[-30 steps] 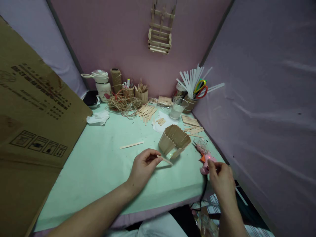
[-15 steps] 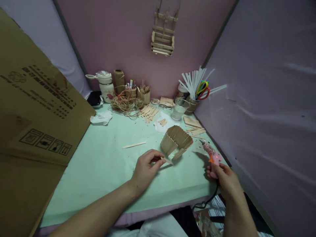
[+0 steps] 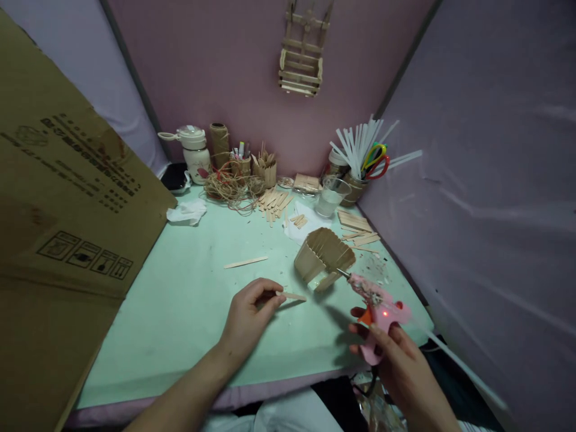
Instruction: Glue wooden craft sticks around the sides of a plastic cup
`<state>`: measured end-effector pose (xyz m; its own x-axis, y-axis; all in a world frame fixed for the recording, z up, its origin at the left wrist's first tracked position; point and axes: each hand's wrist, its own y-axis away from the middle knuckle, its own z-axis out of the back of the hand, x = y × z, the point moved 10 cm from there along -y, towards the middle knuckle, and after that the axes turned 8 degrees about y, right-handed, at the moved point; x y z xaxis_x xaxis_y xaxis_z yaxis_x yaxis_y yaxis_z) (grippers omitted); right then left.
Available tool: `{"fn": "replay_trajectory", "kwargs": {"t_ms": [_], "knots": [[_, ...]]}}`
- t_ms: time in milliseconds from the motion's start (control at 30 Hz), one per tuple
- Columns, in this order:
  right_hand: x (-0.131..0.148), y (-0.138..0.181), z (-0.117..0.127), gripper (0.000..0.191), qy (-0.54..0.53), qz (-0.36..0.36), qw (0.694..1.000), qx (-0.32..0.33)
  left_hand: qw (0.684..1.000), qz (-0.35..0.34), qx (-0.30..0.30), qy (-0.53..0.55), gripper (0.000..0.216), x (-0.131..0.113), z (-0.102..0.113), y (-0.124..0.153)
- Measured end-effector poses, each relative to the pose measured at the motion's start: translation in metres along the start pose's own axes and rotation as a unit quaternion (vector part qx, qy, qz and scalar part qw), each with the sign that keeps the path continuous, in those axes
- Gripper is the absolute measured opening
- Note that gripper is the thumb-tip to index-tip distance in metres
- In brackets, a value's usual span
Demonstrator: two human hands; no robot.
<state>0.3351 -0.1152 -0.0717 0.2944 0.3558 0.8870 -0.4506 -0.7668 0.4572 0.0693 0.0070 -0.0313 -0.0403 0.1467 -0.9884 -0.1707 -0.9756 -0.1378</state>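
Observation:
My left hand (image 3: 249,315) pinches one end of a wooden craft stick (image 3: 291,296) that lies low over the mint-green table (image 3: 189,300). My right hand (image 3: 400,366) grips a pink hot glue gun (image 3: 378,306) lifted off the table, its nozzle pointing up-left and its red light lit. Just beyond the stick and the nozzle sits a small curved basket made of wooden sticks (image 3: 324,257), lying tilted on the table.
A loose stick (image 3: 245,262) lies mid-table. Along the back stand a cream jug (image 3: 194,153), twine (image 3: 229,186), stick piles (image 3: 272,201), a clear cup (image 3: 329,197) and a jar of white rods and scissors (image 3: 360,159). Cardboard (image 3: 58,198) leans at left; a stick frame (image 3: 303,57) hangs on the wall.
My right hand has picked the glue gun up from the table's right edge and swung it left toward the stick basket. My left hand and its stick shifted slightly left.

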Motion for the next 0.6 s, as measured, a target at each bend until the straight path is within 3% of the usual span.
{"fn": "replay_trajectory", "kwargs": {"t_ms": [133, 333, 600], "knots": [[-0.005, 0.018, -0.024, 0.043, 0.085, 0.049, 0.993, 0.058, 0.998, -0.01, -0.035, -0.055, 0.008, 0.006, 0.015, 0.013], [-0.023, 0.023, -0.028, 0.048, 0.19, 0.083, 0.975, 0.077, 0.983, -0.077, -0.063, -0.152, 0.004, 0.0, 0.023, 0.027], [-0.019, 0.029, -0.051, 0.05, 0.334, 0.167, 0.927, 0.032, 0.963, -0.128, -0.04, -0.233, 0.005, -0.004, 0.015, 0.03]]}}
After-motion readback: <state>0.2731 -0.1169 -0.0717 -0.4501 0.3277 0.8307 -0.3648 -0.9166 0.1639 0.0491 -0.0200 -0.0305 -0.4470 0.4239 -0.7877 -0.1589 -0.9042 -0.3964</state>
